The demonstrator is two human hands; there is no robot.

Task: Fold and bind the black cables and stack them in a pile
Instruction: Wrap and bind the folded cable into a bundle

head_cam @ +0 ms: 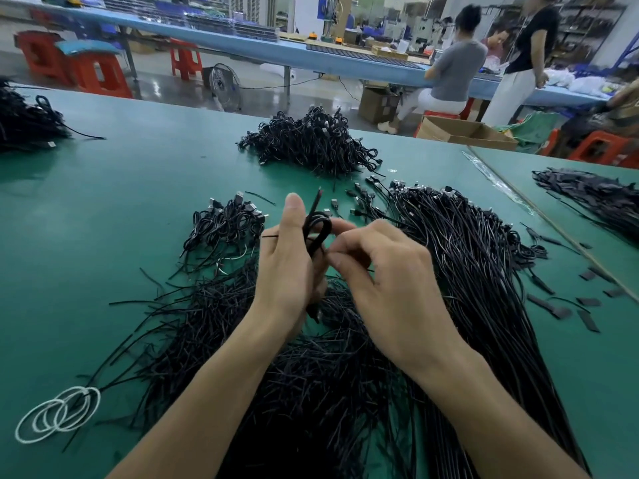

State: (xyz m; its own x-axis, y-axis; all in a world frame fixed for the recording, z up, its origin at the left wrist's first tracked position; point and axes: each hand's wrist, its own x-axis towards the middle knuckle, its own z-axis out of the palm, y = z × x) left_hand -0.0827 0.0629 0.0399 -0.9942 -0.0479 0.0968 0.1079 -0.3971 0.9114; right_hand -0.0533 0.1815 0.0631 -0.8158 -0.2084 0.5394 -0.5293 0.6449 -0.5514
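My left hand (287,267) grips a folded black cable (316,231) upright above the green table (138,167), its loops showing beside the thumb. My right hand (383,267) pinches a thin black tie at the cable's middle, fingers curled close against the left hand. A small pile of bound cables (226,221) lies just left of the hands. A long bundle of loose cables (466,257) stretches along the right. Loose black ties (214,312) are scattered under my wrists.
A large heap of bound cables (311,141) sits at the far centre, another heap (27,119) at far left. White elastic rings (57,414) lie near left. Black strips (587,198) lie at right. People work at a blue bench behind.
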